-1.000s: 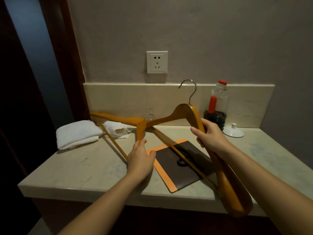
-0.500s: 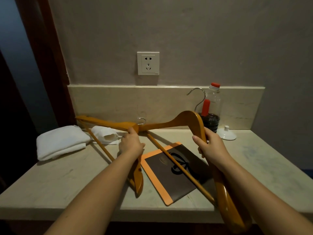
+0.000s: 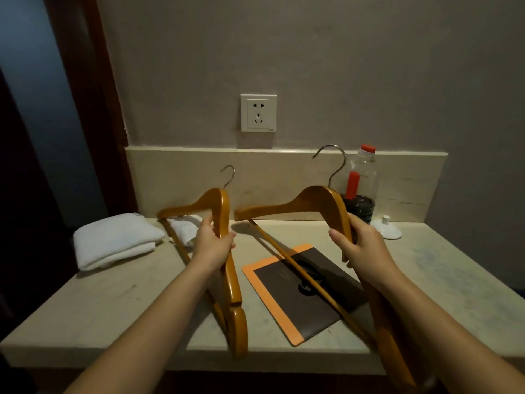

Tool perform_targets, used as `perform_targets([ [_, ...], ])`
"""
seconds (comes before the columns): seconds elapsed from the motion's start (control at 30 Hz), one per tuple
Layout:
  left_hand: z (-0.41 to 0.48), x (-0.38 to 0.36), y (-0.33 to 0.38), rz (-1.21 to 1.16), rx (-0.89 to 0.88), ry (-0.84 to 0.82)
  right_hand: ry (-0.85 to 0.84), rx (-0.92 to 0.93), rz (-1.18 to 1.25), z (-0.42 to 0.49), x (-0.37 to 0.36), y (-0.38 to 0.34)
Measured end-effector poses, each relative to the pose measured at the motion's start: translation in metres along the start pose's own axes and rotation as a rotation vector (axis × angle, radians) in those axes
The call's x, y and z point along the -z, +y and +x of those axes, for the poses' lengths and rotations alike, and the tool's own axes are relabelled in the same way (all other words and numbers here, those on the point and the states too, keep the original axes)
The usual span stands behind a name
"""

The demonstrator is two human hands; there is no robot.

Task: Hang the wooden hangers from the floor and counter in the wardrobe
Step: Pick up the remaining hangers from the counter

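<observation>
Two orange-brown wooden hangers with metal hooks are held up over the pale stone counter [image 3: 93,302]. My left hand [image 3: 213,245] grips the left hanger [image 3: 221,203] on its near arm just below the peak, hook pointing up. My right hand [image 3: 360,245] grips the right hanger [image 3: 312,199] the same way, with its near arm running down past my wrist. Both crossbars slant toward the counter. The wardrobe is not in view.
A folded white towel [image 3: 113,240] and a smaller white cloth [image 3: 184,228] lie at the back left. A brown and orange folder [image 3: 301,297] lies in the middle. A bottle with a red cap [image 3: 362,177] and a white lid [image 3: 386,228] stand at the back right. Dark door frame at left.
My left hand has closed round the second hanger and lifted it upright off the counter. The right hanger has risen slightly and the two hangers now stand apart.
</observation>
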State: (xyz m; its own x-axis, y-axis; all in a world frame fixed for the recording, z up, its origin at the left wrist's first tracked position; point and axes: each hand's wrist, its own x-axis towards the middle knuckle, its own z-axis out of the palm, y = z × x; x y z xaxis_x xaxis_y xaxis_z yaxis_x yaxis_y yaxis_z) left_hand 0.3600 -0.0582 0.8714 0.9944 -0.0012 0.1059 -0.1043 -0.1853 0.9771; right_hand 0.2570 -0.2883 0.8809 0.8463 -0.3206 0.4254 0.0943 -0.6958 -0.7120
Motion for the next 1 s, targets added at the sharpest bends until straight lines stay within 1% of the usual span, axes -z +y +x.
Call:
perform_targets([
  [0.03, -0.005, 0.006, 0.002, -0.071, 0.013, -0.014, -0.002, 0.007, 0.003, -0.002, 0.000, -0.001],
  [0.1, -0.013, 0.018, 0.006, -0.128, 0.016, -0.014, -0.003, 0.034, 0.010, -0.005, 0.001, -0.005],
  [0.2, -0.027, 0.033, 0.011, -0.143, 0.012, 0.021, -0.005, 0.089, 0.027, -0.008, 0.003, -0.011],
  [0.33, -0.049, 0.052, 0.020, -0.155, -0.016, 0.022, -0.029, 0.187, 0.090, -0.018, 0.003, -0.019],
  [0.47, -0.078, 0.066, 0.034, -0.094, -0.113, 0.082, 0.001, 0.279, 0.193, -0.030, 0.007, -0.030],
  [0.57, -0.107, 0.072, 0.045, -0.072, -0.182, 0.139, -0.028, 0.332, 0.302, -0.036, 0.016, -0.039],
  [0.7, -0.155, 0.078, 0.056, -0.138, -0.260, 0.197, -0.110, 0.432, 0.402, -0.044, 0.031, -0.051],
  [0.77, -0.181, 0.083, 0.057, -0.148, -0.284, 0.255, -0.158, 0.473, 0.457, -0.053, 0.035, -0.058],
  [0.9, -0.243, 0.093, 0.055, 0.018, -0.335, 0.396, -0.310, 0.479, 0.553, -0.076, 0.031, -0.071],
  [1.0, -0.295, 0.100, 0.049, 0.129, -0.313, 0.459, -0.436, 0.520, 0.615, -0.100, 0.018, -0.082],
])
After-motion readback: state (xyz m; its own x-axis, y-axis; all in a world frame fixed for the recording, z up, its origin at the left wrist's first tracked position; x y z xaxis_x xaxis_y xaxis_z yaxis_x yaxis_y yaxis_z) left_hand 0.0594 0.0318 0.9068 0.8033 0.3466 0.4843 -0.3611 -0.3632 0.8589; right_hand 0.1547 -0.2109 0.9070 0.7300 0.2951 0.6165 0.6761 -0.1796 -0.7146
